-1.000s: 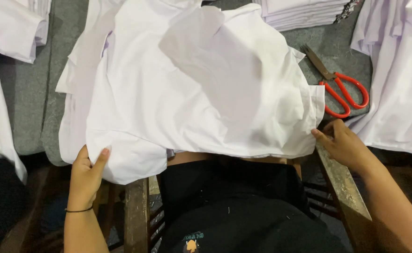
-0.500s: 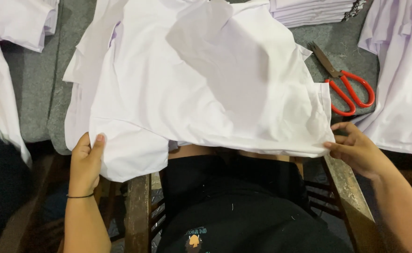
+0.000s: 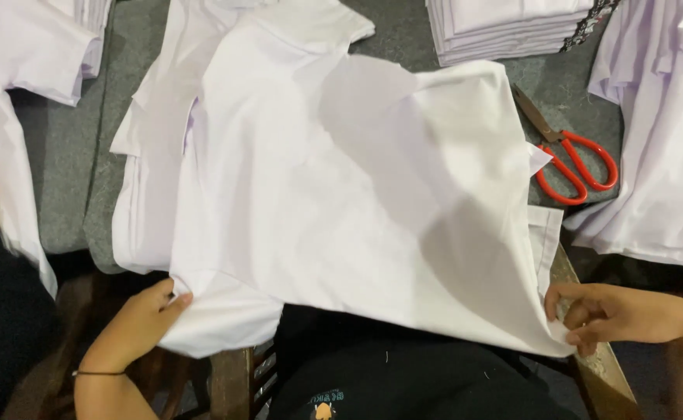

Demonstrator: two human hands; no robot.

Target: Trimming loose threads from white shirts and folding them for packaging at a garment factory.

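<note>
Now both hands pinch the white shirt [image 3: 357, 202] at the table's near edge: left hand [image 3: 135, 323] and right hand [image 3: 613, 315], fingers closed on its hem corners.

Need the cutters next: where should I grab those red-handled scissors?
Take the scissors by the red loop handles, coming from the near right. They lie flat on the grey table, blades pointing up-left toward the folded stack, handles nearest the right hand.

scissors [image 3: 574, 159] – shirt stack [image 3: 504, 27] crowd right
</note>
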